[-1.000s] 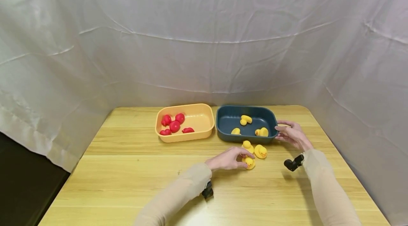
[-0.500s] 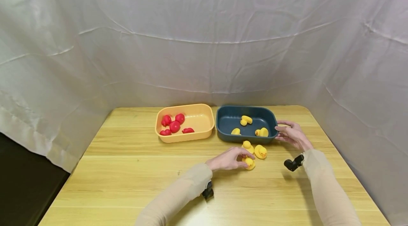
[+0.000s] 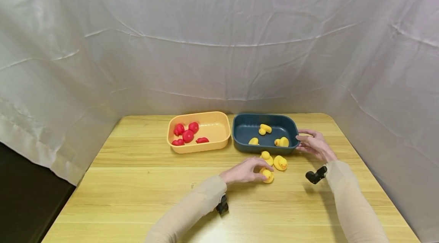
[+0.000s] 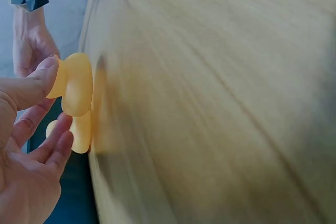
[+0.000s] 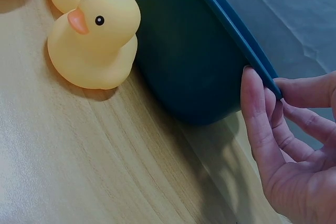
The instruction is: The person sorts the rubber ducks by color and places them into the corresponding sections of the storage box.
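My left hand (image 3: 244, 170) has its thumb and fingers around a yellow rubber duck (image 3: 268, 176), low over the table in front of the other ducks. In the left wrist view, the thumb presses one side of that duck (image 4: 79, 85). At the right end of a dark blue bin (image 3: 265, 149), my right hand (image 3: 317, 146) pinches the rim between thumb and fingers, as the right wrist view shows on the bin wall (image 5: 178, 51). Two more rubber ducks sit just before the bin, one of them a duck (image 3: 281, 163) facing right. Inside the bin lie 3 ducks.
Left of the blue bin stands a yellow-orange bin (image 3: 200, 146) holding several red toys (image 3: 188, 136). Both bins are near the back edge of the wooden table (image 3: 137, 193). A pale grey curtain (image 3: 226, 64) hangs behind and at the sides.
My left hand and the duck in it have shifted very slightly left and toward me. My right hand stays on the bin rim, and the bins have not moved.
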The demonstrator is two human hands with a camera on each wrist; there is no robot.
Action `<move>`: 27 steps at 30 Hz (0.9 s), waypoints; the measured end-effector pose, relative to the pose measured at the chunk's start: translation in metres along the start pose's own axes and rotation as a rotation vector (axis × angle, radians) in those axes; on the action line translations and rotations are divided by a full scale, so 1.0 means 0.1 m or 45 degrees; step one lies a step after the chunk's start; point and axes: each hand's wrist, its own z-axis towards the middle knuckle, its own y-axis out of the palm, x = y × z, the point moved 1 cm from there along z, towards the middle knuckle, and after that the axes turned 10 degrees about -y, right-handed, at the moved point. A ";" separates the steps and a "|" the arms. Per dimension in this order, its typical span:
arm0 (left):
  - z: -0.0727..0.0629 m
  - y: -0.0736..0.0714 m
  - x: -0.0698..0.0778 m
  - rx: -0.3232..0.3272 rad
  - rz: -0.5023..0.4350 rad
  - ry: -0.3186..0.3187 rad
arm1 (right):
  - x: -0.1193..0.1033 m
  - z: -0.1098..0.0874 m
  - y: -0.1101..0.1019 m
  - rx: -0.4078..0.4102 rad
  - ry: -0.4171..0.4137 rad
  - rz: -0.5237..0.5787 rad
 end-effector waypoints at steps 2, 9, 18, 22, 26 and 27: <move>-0.01 -0.02 0.01 -0.003 -0.052 -0.005 | 0.00 0.00 0.00 0.008 0.003 0.001; -0.02 -0.11 0.02 0.016 -0.147 -0.017 | 0.00 0.00 0.00 -0.003 0.008 0.006; -0.05 -0.22 0.01 0.052 -0.189 0.005 | 0.00 0.00 0.00 0.003 0.011 -0.001; -0.06 -0.27 0.01 0.060 -0.244 -0.007 | -0.01 0.00 -0.01 0.006 0.015 -0.020; -0.07 -0.35 0.02 0.078 -0.286 -0.019 | -0.02 -0.01 0.00 0.000 0.016 -0.041; -0.08 -0.37 0.03 0.086 -0.287 -0.021 | -0.02 -0.01 0.00 -0.002 0.017 -0.046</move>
